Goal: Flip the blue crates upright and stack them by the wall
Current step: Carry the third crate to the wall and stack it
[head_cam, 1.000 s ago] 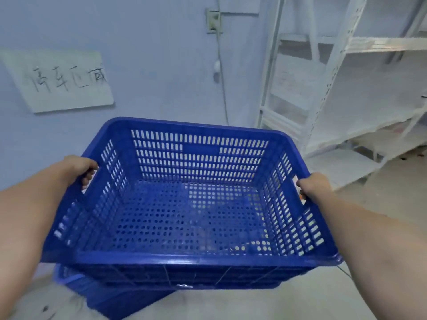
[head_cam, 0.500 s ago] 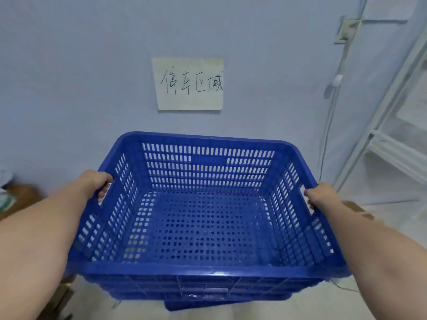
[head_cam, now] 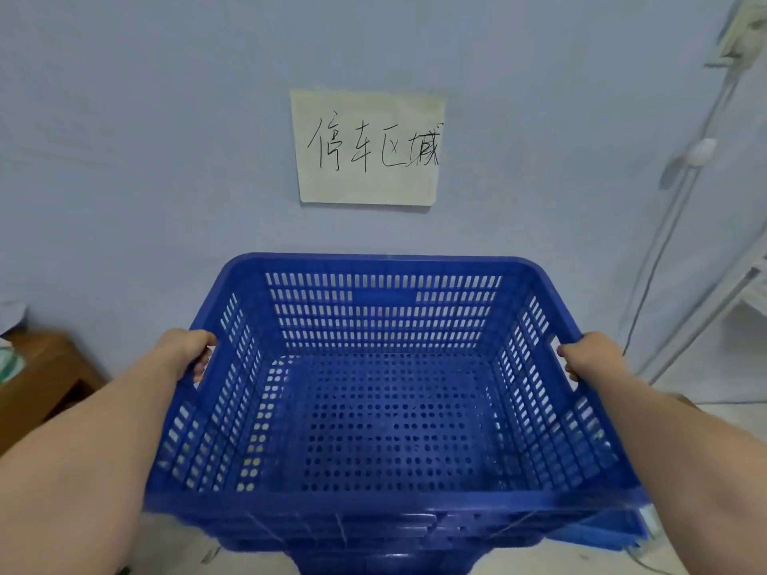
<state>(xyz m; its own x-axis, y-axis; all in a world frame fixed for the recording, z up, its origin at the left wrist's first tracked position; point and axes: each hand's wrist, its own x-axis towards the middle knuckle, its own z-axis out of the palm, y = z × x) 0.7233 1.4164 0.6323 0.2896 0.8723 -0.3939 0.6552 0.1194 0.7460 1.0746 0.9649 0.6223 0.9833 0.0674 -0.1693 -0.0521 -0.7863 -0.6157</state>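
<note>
— Crate status?
— Blue crate (head_cam: 386, 408) upright, open side up, held directly before the wall (head_cam: 166, 159), below the handwritten paper sign (head_cam: 367, 147).
— Grip?
— Left hand (head_cam: 184, 350) has fingers curled through the left side handle slot; right hand (head_cam: 591, 354) grips the right side rim likewise.
— Beneath it?
— More blue plastic (head_cam: 602, 533) shows under the near edge; contact cannot be determined.
— Surroundings?
— Wooden furniture (head_cam: 45, 379) at far left.
</note>
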